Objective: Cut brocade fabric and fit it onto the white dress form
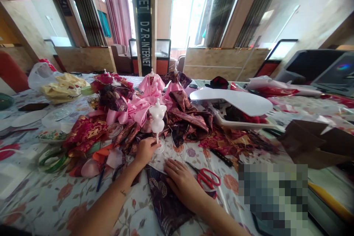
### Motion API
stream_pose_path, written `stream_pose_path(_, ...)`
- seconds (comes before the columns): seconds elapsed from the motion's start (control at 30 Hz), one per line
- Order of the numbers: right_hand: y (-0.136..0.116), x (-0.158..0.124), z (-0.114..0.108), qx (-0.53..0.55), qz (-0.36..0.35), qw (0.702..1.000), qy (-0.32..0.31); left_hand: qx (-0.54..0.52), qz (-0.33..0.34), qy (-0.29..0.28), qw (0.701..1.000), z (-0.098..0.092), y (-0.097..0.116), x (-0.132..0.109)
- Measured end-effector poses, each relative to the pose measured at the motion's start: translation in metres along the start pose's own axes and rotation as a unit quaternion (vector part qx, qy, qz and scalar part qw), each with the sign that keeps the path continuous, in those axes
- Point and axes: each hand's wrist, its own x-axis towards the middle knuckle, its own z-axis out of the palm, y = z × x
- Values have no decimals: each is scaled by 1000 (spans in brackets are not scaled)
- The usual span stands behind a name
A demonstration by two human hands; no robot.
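Note:
My left hand [145, 150] pinches the thin stem of a small white doll mannequin [157, 118] that stands upright on its round base on the floral tablecloth [49, 195]. My right hand [181, 180] lies flat, fingers stretched out, on a piece of dark purple brocade fabric [166, 202] spread in front of me. Red-handled scissors [207, 177] lie just right of that hand.
Behind the mannequin is a heap of pink, red and brown fabric scraps [129, 110] and dressed doll forms [152, 83]. A white sewing machine [235, 105] stands at the right, brown card pieces [312, 140] beyond it. Ribbons [52, 156] and plates [27, 118] lie left.

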Motion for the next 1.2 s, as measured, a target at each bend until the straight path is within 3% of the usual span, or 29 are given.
stream_pose_path(0.3,3,0,7,-3,-11,1000,3,-9,20,-12,1000,1,1,0)
stream_pose_path(0.6,4,-2,10,-4,-18,1000,20,-2,40,18,999,8,-2,-7)
stream_pose_path(0.83,5,-2,11,-2,-21,999,24,-9,53,69,996,3,-1,-11)
stream_pose_path(0.97,4,-2,12,26,-25,998,51,-10,62,142,988,-10,8,-13)
stream_pose_path(1.1,6,-3,-4,50,88,989,110,-13,75,244,967,-25,25,-21)
stream_pose_path(1.17,10,-4,-19,41,148,985,77,-17,96,245,965,-29,38,-29)
stream_pose_path(1.2,13,-6,-26,35,156,986,39,-19,110,218,970,-29,44,-33)
